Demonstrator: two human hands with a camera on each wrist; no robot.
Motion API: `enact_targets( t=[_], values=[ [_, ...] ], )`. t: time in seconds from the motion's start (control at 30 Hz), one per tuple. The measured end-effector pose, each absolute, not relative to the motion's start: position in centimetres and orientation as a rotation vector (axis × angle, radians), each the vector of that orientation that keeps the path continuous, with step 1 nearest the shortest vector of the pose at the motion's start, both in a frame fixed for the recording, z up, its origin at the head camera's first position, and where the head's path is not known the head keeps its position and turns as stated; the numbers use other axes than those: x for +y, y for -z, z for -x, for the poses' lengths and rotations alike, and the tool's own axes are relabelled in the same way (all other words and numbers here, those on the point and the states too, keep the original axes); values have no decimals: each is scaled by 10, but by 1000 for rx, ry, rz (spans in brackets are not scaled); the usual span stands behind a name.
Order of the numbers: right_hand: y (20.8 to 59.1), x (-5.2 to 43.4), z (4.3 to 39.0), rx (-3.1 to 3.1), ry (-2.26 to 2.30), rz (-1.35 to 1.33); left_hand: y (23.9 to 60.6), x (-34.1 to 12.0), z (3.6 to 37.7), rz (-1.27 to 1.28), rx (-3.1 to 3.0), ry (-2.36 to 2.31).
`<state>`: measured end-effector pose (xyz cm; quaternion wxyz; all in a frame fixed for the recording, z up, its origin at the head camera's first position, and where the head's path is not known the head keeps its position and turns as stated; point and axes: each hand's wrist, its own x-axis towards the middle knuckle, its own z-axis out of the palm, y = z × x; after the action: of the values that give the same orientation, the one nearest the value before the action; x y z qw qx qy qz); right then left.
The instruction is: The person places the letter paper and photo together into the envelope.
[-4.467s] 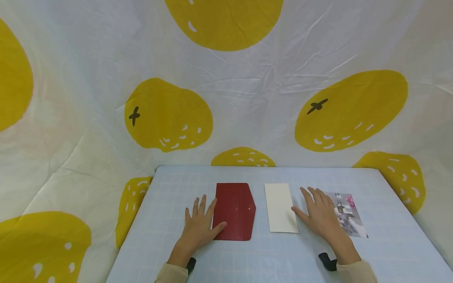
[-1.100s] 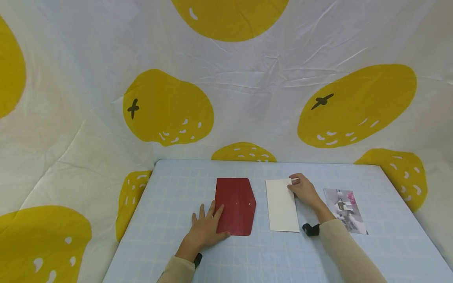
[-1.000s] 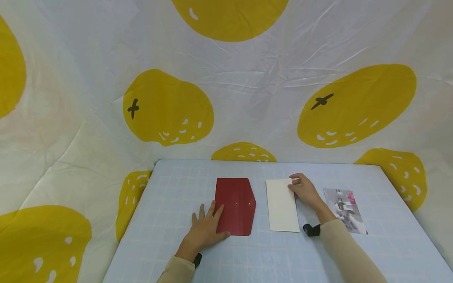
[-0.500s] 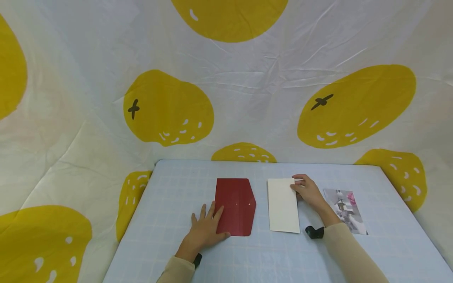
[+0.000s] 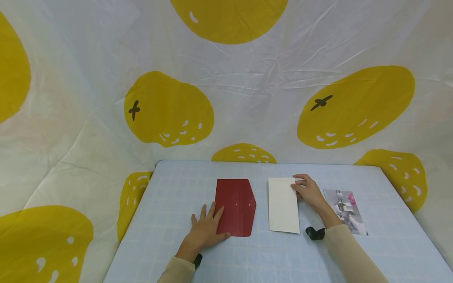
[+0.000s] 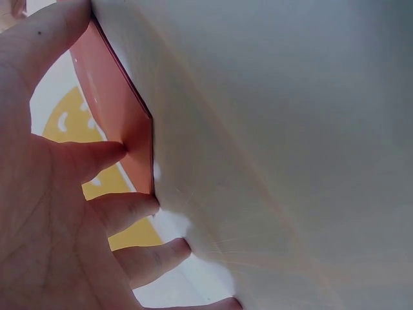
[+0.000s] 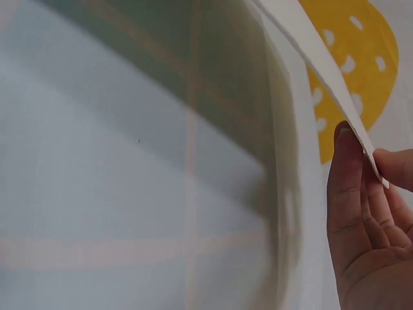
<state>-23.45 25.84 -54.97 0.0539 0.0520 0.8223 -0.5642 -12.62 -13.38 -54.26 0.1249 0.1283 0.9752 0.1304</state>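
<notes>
A dark red envelope (image 5: 236, 206) lies on the pale blue grid mat (image 5: 269, 255). My left hand (image 5: 205, 230) rests flat with straight fingers on the envelope's near left corner; in the left wrist view the fingertips (image 6: 139, 208) press against the red envelope (image 6: 122, 126). To the right lies a folded white paper (image 5: 283, 204). My right hand (image 5: 308, 190) pinches its far right corner, and the right wrist view shows that white paper (image 7: 316, 61) edge lifted off the mat between thumb and fingers (image 7: 352, 168).
A printed photo (image 5: 345, 212) lies on the mat right of my right forearm. A white cloth with large yellow fruit shapes (image 5: 170, 108) hangs behind and around the table. The table's far edge runs just beyond the envelope and paper.
Since 4.5 s ago my right hand left the mat beside the photo and took the paper's far right corner. In the last second the corner has lifted slightly. The left hand stays put.
</notes>
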Motion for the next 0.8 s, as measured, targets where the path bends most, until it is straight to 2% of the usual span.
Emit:
enact_targets(
  t=[0.8],
  values=[
    [541,237,240,2433,1804,-111,547,-134,128,-358,2842,-391]
  ],
)
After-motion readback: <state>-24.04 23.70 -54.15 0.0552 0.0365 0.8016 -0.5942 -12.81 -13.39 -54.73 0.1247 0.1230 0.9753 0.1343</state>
